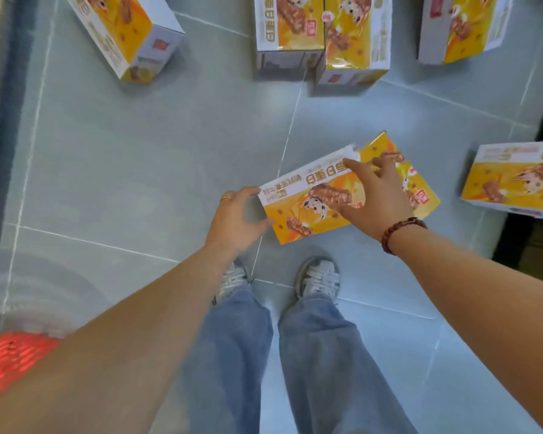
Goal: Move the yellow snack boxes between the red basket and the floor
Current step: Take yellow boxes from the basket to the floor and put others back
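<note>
Now left hand point(235, 219), right hand point(377, 195) on yellow snack box point(308, 216)

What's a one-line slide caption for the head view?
Left hand and right hand grip a yellow snack box at the tiled floor; five more boxes around, red basket lower left.
</note>
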Demonstrator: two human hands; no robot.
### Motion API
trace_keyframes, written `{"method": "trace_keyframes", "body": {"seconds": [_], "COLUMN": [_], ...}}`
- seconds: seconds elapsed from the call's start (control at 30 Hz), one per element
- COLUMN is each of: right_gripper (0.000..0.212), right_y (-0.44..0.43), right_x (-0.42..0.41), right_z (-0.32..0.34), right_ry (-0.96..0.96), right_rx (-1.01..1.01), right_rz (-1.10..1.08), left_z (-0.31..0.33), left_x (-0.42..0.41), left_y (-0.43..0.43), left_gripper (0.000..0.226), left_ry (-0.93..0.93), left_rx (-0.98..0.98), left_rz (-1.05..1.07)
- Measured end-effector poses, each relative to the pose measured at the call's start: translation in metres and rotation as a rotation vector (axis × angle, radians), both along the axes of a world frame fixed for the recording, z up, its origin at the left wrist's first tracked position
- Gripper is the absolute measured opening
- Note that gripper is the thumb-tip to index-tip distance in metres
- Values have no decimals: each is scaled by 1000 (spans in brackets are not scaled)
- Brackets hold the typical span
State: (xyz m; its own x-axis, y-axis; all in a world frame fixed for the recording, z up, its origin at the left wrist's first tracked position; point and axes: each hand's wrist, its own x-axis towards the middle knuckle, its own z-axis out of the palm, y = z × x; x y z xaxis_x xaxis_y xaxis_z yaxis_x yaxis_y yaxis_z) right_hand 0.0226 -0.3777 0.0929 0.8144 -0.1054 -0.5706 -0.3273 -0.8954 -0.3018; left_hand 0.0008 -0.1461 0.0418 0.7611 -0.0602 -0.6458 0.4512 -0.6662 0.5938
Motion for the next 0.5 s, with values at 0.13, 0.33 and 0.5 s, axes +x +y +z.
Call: {"method": "trace_keyframes", "body": {"seconds": [0.13,0.33,0.5], "right_gripper": [90,113,113], "right_y": [-23,-31,-23], "right_x": [4,3,1], "right_z": [-53,-103,-113], "right_ry": [37,-15,-81], "right_rx": [-29,-55,-82], "right_rz": [-15,35,20], "left_z": [-63,-122,-130], "left_x": [-11,-15,-13], "left_y": [-28,-52,-55], "left_gripper": [76,108,112], "left_ry": [44,77,69], "left_rx": [-77,-149,-161], "left_rz": [115,167,251]}}
